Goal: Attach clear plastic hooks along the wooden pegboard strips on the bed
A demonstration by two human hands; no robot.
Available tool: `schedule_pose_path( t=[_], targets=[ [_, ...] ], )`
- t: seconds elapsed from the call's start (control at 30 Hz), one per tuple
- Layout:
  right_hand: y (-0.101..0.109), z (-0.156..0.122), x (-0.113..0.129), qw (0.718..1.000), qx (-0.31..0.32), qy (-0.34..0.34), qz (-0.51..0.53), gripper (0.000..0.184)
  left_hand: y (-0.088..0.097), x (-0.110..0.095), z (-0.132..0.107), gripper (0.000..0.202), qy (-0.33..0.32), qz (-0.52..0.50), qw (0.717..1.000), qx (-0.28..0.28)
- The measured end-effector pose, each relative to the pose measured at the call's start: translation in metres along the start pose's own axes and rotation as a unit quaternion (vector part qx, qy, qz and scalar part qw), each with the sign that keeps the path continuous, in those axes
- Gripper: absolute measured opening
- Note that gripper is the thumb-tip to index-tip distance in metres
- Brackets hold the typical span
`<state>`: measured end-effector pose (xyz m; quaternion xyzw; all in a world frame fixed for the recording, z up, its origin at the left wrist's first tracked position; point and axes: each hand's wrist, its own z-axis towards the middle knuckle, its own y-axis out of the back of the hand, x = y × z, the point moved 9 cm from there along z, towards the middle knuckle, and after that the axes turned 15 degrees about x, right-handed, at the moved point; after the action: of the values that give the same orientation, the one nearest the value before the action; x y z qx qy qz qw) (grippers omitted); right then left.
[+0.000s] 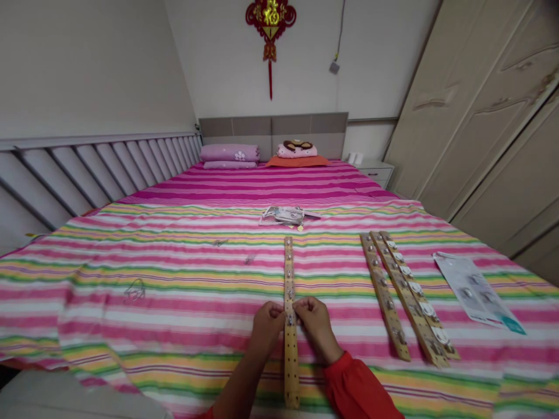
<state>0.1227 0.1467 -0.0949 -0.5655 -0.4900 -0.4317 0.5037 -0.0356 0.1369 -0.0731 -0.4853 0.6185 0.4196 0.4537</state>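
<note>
A long wooden strip [291, 361] with rows of small holes lies lengthwise before me on the striped sheet. Small shiny metal fittings sit along its far half. My left hand [267, 324] is closed at the strip's left edge, thumb and forefinger pinched together. Opposite it, my right hand [317, 326] is also closed, its fingertips at the right edge. Between the two sets of fingertips is one metal fitting [290, 319]; the exact contact is partly hidden by the fingers. The near part of the strip shows bare holes.
To the right lie three more wooden strips [386, 297], bearing metal and white fittings. Beyond them is a clear-and-white packet [478, 291] with metal pieces. Further back lies another plastic packet [283, 216]. Thin wire-like pieces [135, 288] rest on the left. A railing [100, 166] borders the bed.
</note>
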Motion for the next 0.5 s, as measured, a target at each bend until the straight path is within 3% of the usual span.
schedule_pose_path(
  t=[0.27, 0.5],
  targets=[
    [0.001, 0.003, -0.001, 0.999, -0.006, 0.007, -0.040, 0.022, -0.001, -0.003, 0.001, 0.013, -0.012, -0.081, 0.996, 0.024],
    [0.005, 0.001, 0.010, 0.991, -0.036, 0.014, -0.127, 0.022, -0.005, -0.005, 0.002, 0.023, -0.018, -0.047, 0.997, 0.052]
  ],
)
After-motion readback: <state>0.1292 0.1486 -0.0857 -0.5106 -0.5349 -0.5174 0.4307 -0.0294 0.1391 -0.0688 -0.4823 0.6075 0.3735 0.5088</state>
